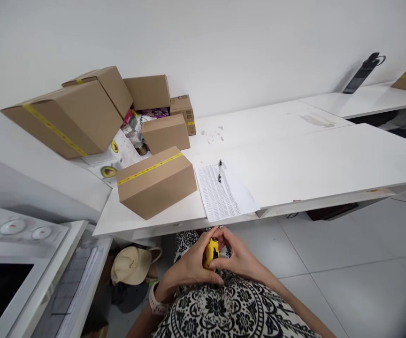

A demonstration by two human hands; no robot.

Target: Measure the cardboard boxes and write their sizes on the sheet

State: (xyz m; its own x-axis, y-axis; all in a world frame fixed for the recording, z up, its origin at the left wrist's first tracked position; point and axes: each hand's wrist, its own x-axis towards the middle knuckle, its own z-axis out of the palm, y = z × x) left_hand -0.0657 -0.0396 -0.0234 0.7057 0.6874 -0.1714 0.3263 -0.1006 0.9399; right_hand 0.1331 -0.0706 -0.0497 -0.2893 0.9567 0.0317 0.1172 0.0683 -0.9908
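A small yellow and black tape measure [210, 253] is held between my two hands, just above my lap and in front of the table edge. My left hand [193, 263] wraps its left side. From the right, my right hand [236, 253] grips it, with the thumb across its lower part. The fingers partly cover the tape measure. Beyond my hands, a printed sheet [220, 197] lies at the table's front edge, with a black and clear pen [220, 171] on it. Left of the sheet sits a taped cardboard box [158, 183].
More cardboard boxes [83, 115] are stacked in the back left corner of the white table [315, 159]. A microwave-like appliance [9, 263] stands at the left. A beige cap [130, 265] is below the table. A dark bottle [363, 74] stands at the far right.
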